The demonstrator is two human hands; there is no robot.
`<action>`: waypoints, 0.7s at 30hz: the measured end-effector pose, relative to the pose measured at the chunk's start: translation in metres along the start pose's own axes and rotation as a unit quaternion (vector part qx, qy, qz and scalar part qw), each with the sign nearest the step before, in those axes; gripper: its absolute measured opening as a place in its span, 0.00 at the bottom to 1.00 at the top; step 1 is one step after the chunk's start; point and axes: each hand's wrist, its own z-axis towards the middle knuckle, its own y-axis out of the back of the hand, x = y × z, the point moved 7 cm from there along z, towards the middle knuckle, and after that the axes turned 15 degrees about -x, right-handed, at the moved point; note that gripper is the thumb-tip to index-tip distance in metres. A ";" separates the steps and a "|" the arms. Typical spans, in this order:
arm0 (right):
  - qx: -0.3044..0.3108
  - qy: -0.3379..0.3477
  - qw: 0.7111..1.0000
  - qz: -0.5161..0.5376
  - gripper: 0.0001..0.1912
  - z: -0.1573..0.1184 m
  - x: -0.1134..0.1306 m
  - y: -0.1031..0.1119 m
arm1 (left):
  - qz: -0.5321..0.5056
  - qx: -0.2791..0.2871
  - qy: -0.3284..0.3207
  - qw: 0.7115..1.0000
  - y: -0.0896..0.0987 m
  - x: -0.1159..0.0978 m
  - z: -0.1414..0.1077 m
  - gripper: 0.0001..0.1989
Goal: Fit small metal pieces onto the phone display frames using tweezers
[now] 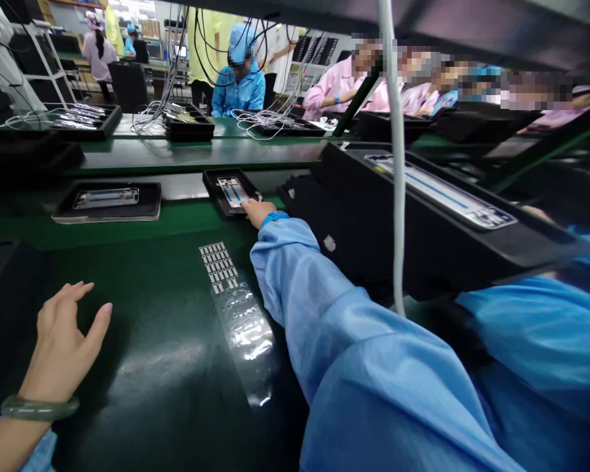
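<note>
From the label sheet (236, 318), the right hand (259, 213) was at the device frame (233, 191) in its tray (211, 186) at twelve o'clock, grip unclear; the left hand (65, 337), at nine, hung spread. Labels (219, 267) remained; bare film (250, 341) suggested others already used.

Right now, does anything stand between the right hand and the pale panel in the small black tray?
Nothing visible does. The right hand reaches over the edge of the small black tray, its fingers at the near right corner of the pale panel. Whether they grip it, I cannot tell.
</note>
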 end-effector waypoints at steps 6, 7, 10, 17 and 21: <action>-0.035 0.069 0.997 -0.007 0.17 -0.001 0.036 0.040 | -0.014 0.032 0.013 0.999 -0.004 -0.003 0.000 0.25; -0.046 0.084 0.995 -0.004 0.17 -0.006 0.045 0.051 | -0.017 0.033 0.009 0.999 -0.004 -0.004 0.000 0.26; -0.093 0.158 0.983 0.018 0.17 -0.038 0.078 0.094 | -0.022 0.018 0.001 1.000 -0.004 -0.003 0.001 0.27; -0.141 0.328 0.925 0.127 0.12 -0.182 0.158 0.153 | -0.016 -0.036 -0.008 0.999 0.010 0.002 0.007 0.30; -0.120 0.405 0.874 0.241 0.10 -0.268 0.205 0.142 | -0.027 -0.034 0.000 0.999 0.014 -0.001 0.011 0.26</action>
